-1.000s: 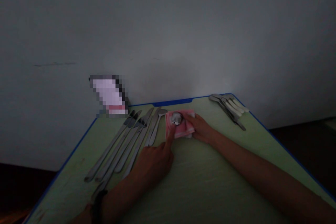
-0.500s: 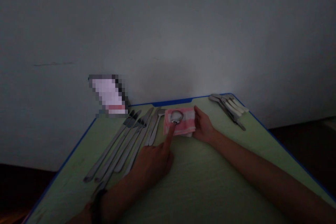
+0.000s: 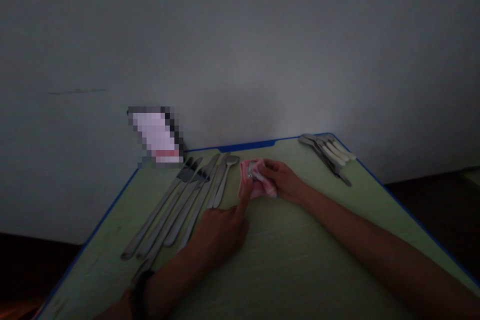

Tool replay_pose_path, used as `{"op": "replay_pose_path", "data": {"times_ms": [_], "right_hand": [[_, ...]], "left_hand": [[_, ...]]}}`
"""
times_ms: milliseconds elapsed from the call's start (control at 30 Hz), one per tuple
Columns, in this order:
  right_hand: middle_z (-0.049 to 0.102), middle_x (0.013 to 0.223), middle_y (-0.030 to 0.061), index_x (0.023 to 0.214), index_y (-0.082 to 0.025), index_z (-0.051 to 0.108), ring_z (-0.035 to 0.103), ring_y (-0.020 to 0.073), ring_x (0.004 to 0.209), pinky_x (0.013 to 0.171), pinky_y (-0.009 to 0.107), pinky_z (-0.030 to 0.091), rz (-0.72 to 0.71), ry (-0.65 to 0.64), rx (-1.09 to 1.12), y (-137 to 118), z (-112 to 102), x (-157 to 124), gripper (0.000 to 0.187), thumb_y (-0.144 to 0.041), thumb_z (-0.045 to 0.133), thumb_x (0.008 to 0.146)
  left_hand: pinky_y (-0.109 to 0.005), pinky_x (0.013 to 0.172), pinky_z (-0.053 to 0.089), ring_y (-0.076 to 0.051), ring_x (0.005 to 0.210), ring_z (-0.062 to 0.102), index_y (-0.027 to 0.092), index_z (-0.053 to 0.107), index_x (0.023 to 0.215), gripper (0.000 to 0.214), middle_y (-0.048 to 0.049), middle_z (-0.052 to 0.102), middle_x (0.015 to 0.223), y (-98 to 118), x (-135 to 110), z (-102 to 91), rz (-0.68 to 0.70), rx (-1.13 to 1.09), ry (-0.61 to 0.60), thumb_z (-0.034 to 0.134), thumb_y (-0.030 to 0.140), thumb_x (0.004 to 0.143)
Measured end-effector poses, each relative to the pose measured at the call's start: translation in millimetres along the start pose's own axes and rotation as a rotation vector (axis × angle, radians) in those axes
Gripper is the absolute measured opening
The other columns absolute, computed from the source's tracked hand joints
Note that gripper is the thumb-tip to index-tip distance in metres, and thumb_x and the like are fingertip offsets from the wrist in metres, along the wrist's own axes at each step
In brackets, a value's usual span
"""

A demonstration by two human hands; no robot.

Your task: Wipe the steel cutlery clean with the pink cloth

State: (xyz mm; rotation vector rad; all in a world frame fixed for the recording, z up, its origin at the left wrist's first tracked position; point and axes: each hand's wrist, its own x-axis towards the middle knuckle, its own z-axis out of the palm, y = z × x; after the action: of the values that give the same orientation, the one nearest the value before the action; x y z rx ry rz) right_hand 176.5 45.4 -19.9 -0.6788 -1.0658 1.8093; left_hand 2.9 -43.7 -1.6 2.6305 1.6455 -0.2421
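Dim light; detail limited. Green bench point(image 3: 307, 270) with a blue edge fills the lower half of the frame, grey wall point(image 3: 240, 35) behind it. Right hand point(image 3: 282, 180) just right of frame centre, near the far edge of the bench: fingers closed over a pink cloth point(image 3: 258, 187), which is bunched up and resting on the bench. A small shiny metal piece, likely a spoon point(image 3: 253, 175) bowl, shows in the folds at the fingertips; the cloth wraps most of it, so its outline is unclear. Left hand point(image 3: 221, 232) lies on the bench below and left of the cloth, fingers curled in, index finger stretched out with its tip touching the cloth's lower left edge. Cannot tell whether anything sits under the curled fingers. Dark band point(image 3: 138, 296) on the left wrist, lower left of frame. Left of the cloth, a row of knives point(image 3: 176, 210) and similar long cutlery lies side by side, running from centre down toward the lower left, the nearest piece just beside the cloth. A separate pile point(image 3: 328, 152) of cutlery, some with pale handles, sits at the far right corner of the bench, well apart from both hands. A pixelated patch point(image 3: 157, 135) stands at the far left corner, against the wall.
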Motion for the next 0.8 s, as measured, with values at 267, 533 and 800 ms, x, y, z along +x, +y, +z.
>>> {"op": "replay_pose_path", "data": {"times_ms": [267, 533, 800], "right_hand": [[0.059, 0.059, -0.0024, 0.075, -0.017, 0.064, 0.049, 0.0079, 0.051, 0.050, 0.021, 0.038, 0.025, 0.130, 0.034, -1, 6, 0, 0.029, -0.045, 0.067, 0.068], [0.056, 0.056, -0.0033, 0.073, -0.021, 0.061, 0.047, 0.0108, 0.052, 0.053, 0.024, 0.040, -0.043, 0.287, 0.081, 3, 4, 2, 0.024, -0.044, 0.065, 0.068], [0.056, 0.058, -0.0047, 0.070, -0.021, 0.059, 0.046, 0.0098, 0.050, 0.054, 0.025, 0.039, -0.009, 0.311, 0.135, 8, -1, 7, 0.022, -0.042, 0.062, 0.071]], "left_hand": [[-0.030, 0.060, 0.045, -0.019, 0.061, 0.064, 0.014, -0.018, 0.141, 0.078, -0.0040, 0.069, 0.073, 2, -1, -0.6, 0.075, -0.015, 0.017, 0.037, 0.020, 0.085], [-0.028, 0.062, 0.045, -0.018, 0.069, 0.064, 0.021, -0.011, 0.143, 0.071, -0.0050, 0.068, 0.090, 3, -1, -4.8, 0.066, -0.071, 0.026, 0.034, 0.021, 0.088], [-0.028, 0.061, 0.044, -0.018, 0.073, 0.064, 0.022, -0.011, 0.143, 0.066, -0.0079, 0.064, 0.111, 1, 1, 1.1, 0.013, -0.120, 0.048, 0.030, 0.021, 0.091]]}}
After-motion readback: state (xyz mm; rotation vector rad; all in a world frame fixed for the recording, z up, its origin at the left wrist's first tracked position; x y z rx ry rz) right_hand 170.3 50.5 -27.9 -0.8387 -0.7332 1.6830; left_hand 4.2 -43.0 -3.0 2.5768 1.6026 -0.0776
